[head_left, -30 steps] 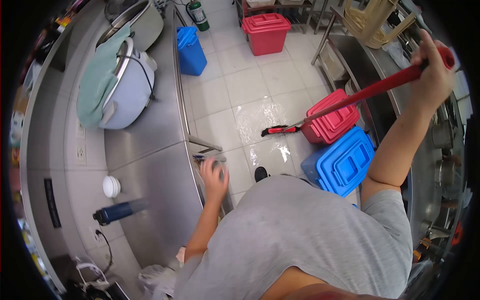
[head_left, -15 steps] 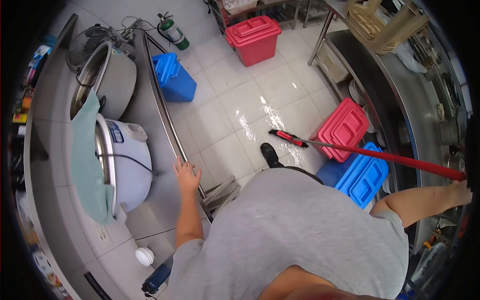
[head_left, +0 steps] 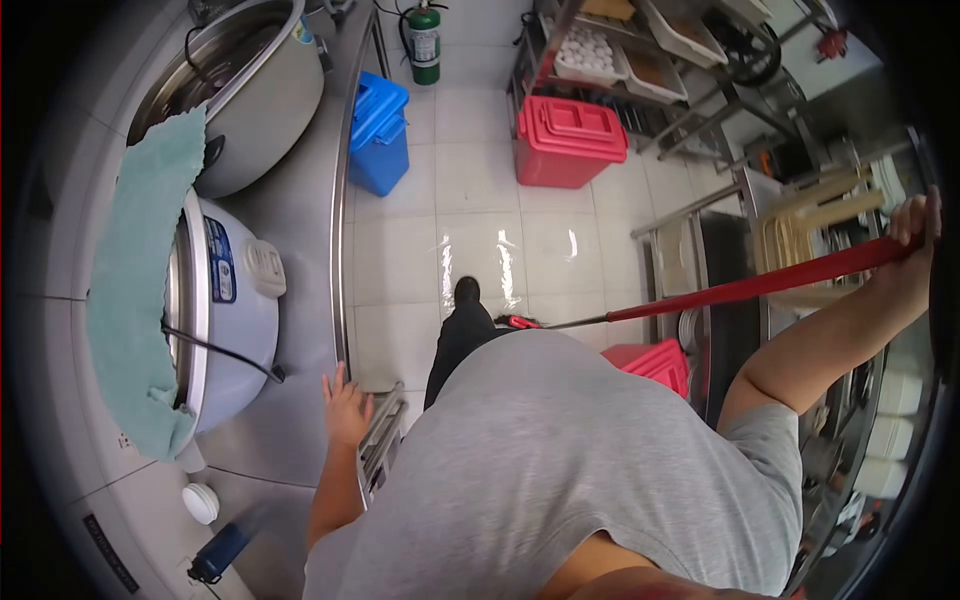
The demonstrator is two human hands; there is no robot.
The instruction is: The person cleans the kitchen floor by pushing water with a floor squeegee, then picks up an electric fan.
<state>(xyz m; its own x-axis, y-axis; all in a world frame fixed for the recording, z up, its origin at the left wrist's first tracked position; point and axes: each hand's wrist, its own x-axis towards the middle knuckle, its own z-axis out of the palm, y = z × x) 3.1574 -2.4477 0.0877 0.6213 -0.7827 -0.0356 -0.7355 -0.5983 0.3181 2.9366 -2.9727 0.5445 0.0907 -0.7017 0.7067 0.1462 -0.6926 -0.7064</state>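
Hands apart: right hand (head_left: 908, 228) clamped on the long-handled brush (head_left: 725, 294), left hand (head_left: 346, 408) empty beside the table (head_left: 305, 265). The brush head (head_left: 521, 321), between them on the floor (head_left: 393, 250), is best steered clear of the shoe (head_left: 467, 290).

The person (head_left: 545, 490) is wearing a plain, mottled-grey shirt (head_left: 550, 430) with a curved neckline (head_left: 601, 525) and short sleeves (head_left: 768, 445), the right one ending above the elbow (head_left: 758, 388). Black trousers (head_left: 460, 342) and a black shoe (head_left: 467, 290) are showing beyond the shirt.

A steel counter (head_left: 308, 215) lines the glossy tiled floor (head_left: 480, 180); far shelving (head_left: 559, 45) seems metal.
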